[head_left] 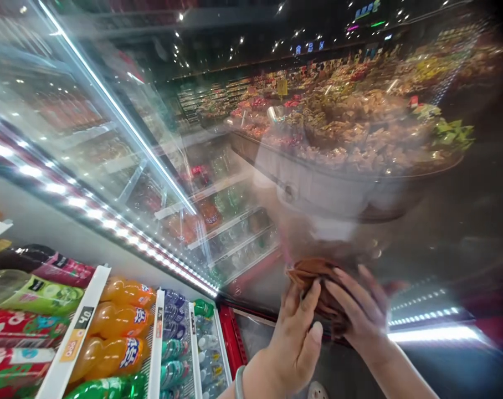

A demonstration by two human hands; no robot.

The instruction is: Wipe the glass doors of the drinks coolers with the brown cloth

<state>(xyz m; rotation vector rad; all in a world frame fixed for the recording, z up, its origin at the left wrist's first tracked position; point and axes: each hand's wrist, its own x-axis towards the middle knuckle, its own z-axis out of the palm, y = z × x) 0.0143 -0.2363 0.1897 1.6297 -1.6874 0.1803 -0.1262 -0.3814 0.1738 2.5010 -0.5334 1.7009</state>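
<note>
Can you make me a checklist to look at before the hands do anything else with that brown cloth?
1. Left hand on the brown cloth: ok, its fingers touch it.
2. Right hand on it too: ok, its fingers are spread over one side.
3. Cloth spread out flat: not ok, it is bunched up in folds.
4. Shiny glass free of smudges: cannot tell, reflections cover it.
5. Hands away from the orange bottles: ok, there is space between them.
6. Bracelet away from the cloth: ok, it sits back on the left wrist.
</note>
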